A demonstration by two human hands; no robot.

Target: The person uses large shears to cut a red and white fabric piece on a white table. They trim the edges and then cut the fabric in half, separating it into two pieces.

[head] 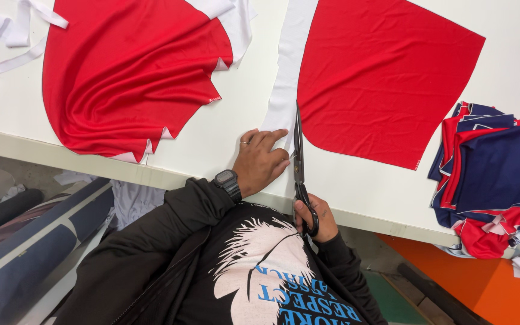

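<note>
Left hand (261, 161), fingers spread, lies flat on the white fabric strip (285, 90) at the table (230, 120) edge. Right hand (315, 218) grips the handles of black scissors (299, 162), blades nearly together along the strip beside a red panel (380, 78). Another red piece (127, 72) lies left; a stack of red, navy and white cut pieces (492, 177) lies right.

Labels and screens: one small screen, two tiny edge marks on cloth.
A black wristwatch (227, 179) on the left wrist has a small dark rectangular screen. A tiny pale mark (215, 99) sits on the edge of the left red cloth (127, 72). A second mark (417, 164) sits at the lower corner of the right red cloth (380, 72). Both are too small to tell more.
</note>
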